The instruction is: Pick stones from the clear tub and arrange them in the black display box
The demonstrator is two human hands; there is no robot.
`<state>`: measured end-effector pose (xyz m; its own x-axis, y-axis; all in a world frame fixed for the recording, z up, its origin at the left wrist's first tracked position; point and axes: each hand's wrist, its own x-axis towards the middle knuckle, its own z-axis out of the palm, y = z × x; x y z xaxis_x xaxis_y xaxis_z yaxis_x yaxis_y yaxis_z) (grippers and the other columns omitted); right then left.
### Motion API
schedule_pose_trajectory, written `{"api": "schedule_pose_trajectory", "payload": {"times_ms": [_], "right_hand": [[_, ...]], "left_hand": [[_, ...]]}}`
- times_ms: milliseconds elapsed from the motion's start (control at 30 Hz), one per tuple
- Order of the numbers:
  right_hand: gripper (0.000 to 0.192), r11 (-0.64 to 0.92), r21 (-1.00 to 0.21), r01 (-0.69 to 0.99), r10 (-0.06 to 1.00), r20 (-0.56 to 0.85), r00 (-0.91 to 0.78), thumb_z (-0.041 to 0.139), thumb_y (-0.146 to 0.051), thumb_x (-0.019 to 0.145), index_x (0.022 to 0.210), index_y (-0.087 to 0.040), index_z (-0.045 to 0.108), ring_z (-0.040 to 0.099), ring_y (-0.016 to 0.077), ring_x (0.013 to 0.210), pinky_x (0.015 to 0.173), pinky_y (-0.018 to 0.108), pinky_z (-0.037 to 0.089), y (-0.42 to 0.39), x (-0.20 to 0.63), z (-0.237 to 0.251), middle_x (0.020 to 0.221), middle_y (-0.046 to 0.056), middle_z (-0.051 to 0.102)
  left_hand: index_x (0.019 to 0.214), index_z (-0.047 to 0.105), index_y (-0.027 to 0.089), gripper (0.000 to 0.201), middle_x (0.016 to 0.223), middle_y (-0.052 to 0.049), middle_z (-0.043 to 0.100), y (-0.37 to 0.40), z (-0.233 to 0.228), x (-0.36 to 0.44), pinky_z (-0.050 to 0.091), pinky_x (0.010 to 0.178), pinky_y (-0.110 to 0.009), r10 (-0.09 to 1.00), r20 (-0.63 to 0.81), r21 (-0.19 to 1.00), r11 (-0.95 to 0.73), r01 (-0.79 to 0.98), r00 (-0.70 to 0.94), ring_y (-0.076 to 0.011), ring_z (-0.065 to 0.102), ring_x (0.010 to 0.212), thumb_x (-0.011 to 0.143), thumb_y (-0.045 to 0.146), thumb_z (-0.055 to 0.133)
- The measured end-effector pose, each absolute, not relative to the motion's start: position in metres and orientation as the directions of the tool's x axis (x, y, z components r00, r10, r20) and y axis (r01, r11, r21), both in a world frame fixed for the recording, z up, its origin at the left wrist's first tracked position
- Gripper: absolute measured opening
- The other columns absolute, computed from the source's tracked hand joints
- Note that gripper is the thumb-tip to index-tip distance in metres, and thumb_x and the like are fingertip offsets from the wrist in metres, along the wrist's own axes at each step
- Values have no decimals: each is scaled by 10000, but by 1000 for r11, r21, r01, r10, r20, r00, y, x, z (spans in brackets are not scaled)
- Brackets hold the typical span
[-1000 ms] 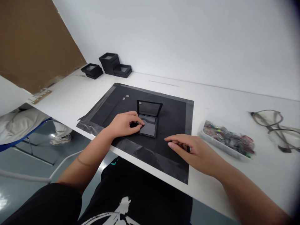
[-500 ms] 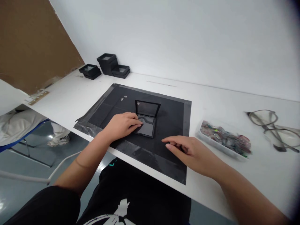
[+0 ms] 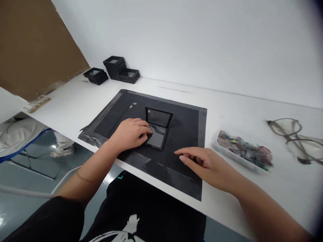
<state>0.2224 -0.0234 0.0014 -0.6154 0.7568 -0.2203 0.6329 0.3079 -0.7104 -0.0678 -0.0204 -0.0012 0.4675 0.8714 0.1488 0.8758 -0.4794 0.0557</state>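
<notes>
A small, flat black case (image 3: 155, 137) lies on the black mat (image 3: 185, 134) with its dark see-through lid (image 3: 158, 117) raised at the back. Inside its base is a grey, glossy panel. My left hand (image 3: 132, 132) is closed over the base's left edge, thumb bent, fingertips reaching onto the panel; the hand hides that edge. Held just right of the case, apart from it, is my right hand (image 3: 199, 159), over the mat's front right part. Its index finger is stretched out and its thumb stands apart, with nothing visible between them.
Two small light pieces (image 3: 132, 105) lie on the mat's back left. Right of the mat stands a clear tray (image 3: 242, 153) full of small wrapped items, then eyeglasses (image 3: 296, 137). Black boxes (image 3: 114, 69) are stacked by the wall. A person's shoe (image 3: 62, 151) shows at left.
My left thumb has drawn back and bent, and the fingers have shifted slightly on the case's left side, uncovering more of the panel. The right hand has hardly moved; the view shifted slightly.
</notes>
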Motion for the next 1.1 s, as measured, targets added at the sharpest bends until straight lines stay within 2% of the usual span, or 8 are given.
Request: {"api": "schedule_pose_trajectory", "payload": {"times_ms": [167, 500, 667, 933, 1100], "right_hand": [[390, 320, -710, 627, 741, -225, -633, 464, -497, 965, 1141, -257, 715, 467, 112, 456, 393, 251, 291, -22, 222, 2, 640, 19, 646], [414, 295, -684, 667, 730, -289, -619, 461, -532, 954, 1173, -278, 704, 534, 133, 518, 434, 263, 346, -21, 221, 6, 707, 23, 673], [424, 310, -671, 673, 727, -289, -623, 454, -535, 958, 1185, -272, 696, 531, 135, 526, 435, 265, 345, -21, 221, 8, 728, 33, 678], [444, 295, -658, 693, 724, -319, -612, 458, -559, 947, 1193, -271, 690, 513, 124, 543, 452, 256, 345, -21, 221, 8, 779, 31, 688], [451, 274, -664, 696, 712, -347, -611, 458, -566, 946, 1215, -277, 676, 517, 125, 561, 474, 254, 361, -21, 221, 10, 783, 27, 683]], "left_hand": [[961, 766, 254, 265, 1078, -5, 746, -20, -4, -70, 482, 767, -296, 863, 205, 84, -486, 870, 462, -191, 662, 1006, 949, 330, 513], [1015, 757, 269, 244, 1095, 32, 756, -17, -6, -71, 514, 779, -280, 871, 225, 95, -466, 879, 437, -188, 665, 1052, 932, 256, 528], [993, 756, 284, 227, 1107, 47, 750, -16, -10, -74, 502, 713, -252, 862, 276, 88, -464, 882, 425, -182, 662, 1052, 924, 257, 542], [1059, 728, 313, 226, 1111, 70, 743, -10, -14, -79, 514, 830, -234, 881, 295, 289, -451, 845, 370, -133, 670, 1060, 929, 275, 547], [1147, 697, 320, 271, 1080, 55, 750, -10, -14, -74, 504, 734, -227, 917, 285, 248, -353, 902, 280, -145, 671, 1047, 914, 321, 558]]}}
